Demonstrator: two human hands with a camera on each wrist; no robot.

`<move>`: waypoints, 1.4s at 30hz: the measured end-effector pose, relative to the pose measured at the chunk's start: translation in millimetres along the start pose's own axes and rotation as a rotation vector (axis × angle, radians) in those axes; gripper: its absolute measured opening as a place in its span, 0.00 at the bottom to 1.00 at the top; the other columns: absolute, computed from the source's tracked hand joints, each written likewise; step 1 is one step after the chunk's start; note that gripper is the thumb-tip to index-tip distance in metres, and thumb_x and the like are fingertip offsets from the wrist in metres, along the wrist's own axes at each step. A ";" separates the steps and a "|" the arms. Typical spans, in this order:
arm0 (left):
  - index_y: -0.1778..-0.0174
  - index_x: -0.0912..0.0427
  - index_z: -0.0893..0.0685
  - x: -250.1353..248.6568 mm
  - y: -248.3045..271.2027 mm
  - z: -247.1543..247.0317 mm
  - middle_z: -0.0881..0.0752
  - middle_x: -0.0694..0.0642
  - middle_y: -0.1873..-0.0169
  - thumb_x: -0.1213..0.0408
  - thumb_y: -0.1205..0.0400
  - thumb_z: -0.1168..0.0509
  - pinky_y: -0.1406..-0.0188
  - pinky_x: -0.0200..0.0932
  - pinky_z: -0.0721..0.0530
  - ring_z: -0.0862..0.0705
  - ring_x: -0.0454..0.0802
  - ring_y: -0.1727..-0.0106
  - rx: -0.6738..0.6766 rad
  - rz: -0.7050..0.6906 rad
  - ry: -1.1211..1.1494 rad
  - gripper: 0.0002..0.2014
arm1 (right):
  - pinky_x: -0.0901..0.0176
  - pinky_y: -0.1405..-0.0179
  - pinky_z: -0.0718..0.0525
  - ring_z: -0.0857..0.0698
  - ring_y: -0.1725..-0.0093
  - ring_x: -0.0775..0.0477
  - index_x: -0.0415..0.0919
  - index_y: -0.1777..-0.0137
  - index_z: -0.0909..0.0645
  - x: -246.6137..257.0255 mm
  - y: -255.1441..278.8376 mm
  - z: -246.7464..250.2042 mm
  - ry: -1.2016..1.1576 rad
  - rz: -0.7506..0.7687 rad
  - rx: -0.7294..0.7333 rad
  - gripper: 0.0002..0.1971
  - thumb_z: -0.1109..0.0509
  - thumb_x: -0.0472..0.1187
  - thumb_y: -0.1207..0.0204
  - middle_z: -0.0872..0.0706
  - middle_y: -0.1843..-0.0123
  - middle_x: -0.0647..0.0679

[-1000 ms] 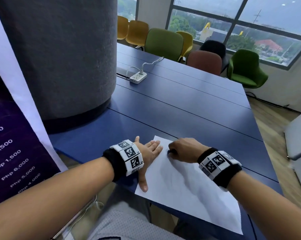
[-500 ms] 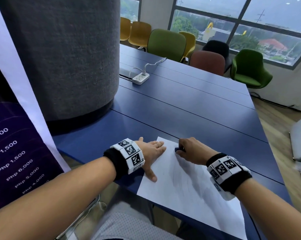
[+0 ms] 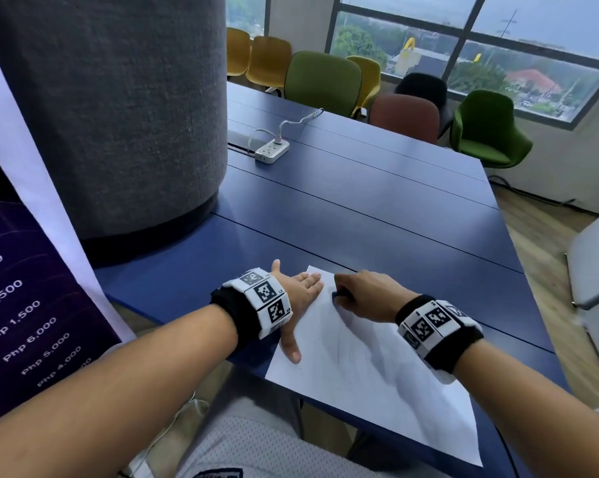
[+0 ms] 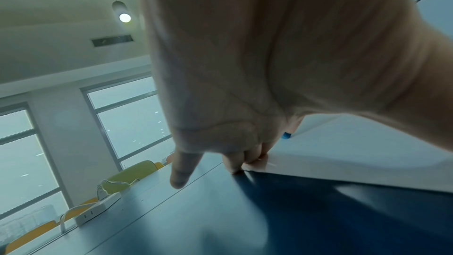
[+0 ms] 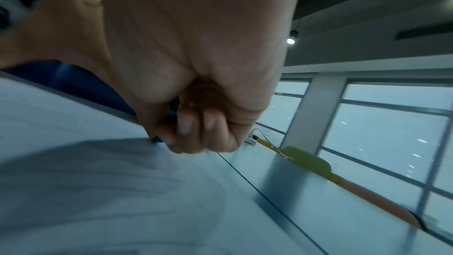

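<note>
A white sheet of paper (image 3: 360, 374) with faint grey smudges lies at the near edge of the blue table (image 3: 360, 208). My left hand (image 3: 305, 288) lies flat and open, with its fingers on the sheet's far left corner and its thumb along the left edge. In the left wrist view the fingertips (image 4: 235, 162) press down at the paper's edge (image 4: 343, 152). My right hand (image 3: 346, 291) is curled round a small dark blue object (image 3: 336, 296) and holds it against the paper near the far corner. The right wrist view shows the right hand's fingers (image 5: 196, 129) closed on the blue object (image 5: 157, 140), mostly hidden.
A wide grey pillar (image 3: 119, 115) stands on the left, with a purple price banner (image 3: 15, 305) in front of it. A white power strip (image 3: 271, 151) with a cable lies farther back on the table. Green, yellow and red chairs (image 3: 322, 81) line the far side. A grey panel (image 3: 594, 263) stands at the right.
My right hand has slid a little back and forth with the blue object near the paper's far corner. The left hand has stayed flat on the sheet.
</note>
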State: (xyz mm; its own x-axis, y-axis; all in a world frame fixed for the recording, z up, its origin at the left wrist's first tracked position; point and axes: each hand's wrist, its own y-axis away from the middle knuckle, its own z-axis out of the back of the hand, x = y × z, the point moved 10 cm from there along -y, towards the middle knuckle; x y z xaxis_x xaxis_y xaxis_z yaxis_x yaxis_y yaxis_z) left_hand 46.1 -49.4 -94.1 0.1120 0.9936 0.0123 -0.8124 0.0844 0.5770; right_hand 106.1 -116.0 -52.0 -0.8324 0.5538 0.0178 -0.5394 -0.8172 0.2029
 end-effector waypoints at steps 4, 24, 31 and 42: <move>0.16 0.61 0.70 0.3 -2.7 -1.1 0.67 0.54 0.15 0.37 0.36 0.21 0.26 0.82 0.63 0.65 0.50 0.14 0.009 0.022 -0.002 0.72 | 0.54 0.63 0.25 0.24 0.62 0.43 0.48 0.59 0.30 9.5 5.9 -13.6 -0.109 0.085 0.052 0.09 0.36 0.48 0.20 0.21 0.62 0.51; 0.16 0.60 0.70 0.4 -1.7 -1.1 0.67 0.54 0.15 0.37 0.36 0.21 0.26 0.80 0.64 0.64 0.50 0.14 0.003 0.010 -0.002 0.73 | 0.56 0.58 0.27 0.21 0.56 0.40 0.46 0.56 0.30 -40.9 -15.8 -7.6 -0.126 -0.178 0.000 0.09 0.36 0.50 0.20 0.20 0.55 0.45; 0.15 0.60 0.68 -2.6 -1.9 0.8 0.65 0.54 0.14 0.37 0.37 0.21 0.25 0.80 0.62 0.62 0.51 0.14 -0.009 0.023 -0.033 0.72 | 0.56 0.60 0.24 0.22 0.60 0.46 0.47 0.56 0.25 -0.1 -11.2 -19.4 -0.191 0.026 0.127 0.10 0.32 0.52 0.22 0.18 0.58 0.51; 0.15 0.60 0.68 -3.1 -3.8 0.9 0.64 0.55 0.14 0.36 0.38 0.21 0.27 0.83 0.59 0.61 0.53 0.14 -0.022 0.025 -0.047 0.73 | 0.58 0.61 0.28 0.23 0.60 0.45 0.48 0.58 0.27 -12.4 -9.2 -14.1 -0.157 -0.040 0.114 0.10 0.32 0.51 0.22 0.19 0.58 0.50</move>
State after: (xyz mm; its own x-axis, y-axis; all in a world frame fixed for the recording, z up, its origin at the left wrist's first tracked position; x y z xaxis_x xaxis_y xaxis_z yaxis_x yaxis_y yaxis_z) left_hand 49.5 -52.9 -95.6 0.1179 0.9909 0.0655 -0.8275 0.0616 0.5581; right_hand 119.6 -117.6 -68.0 -0.7755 0.6111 0.1585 -0.5465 -0.7755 0.3160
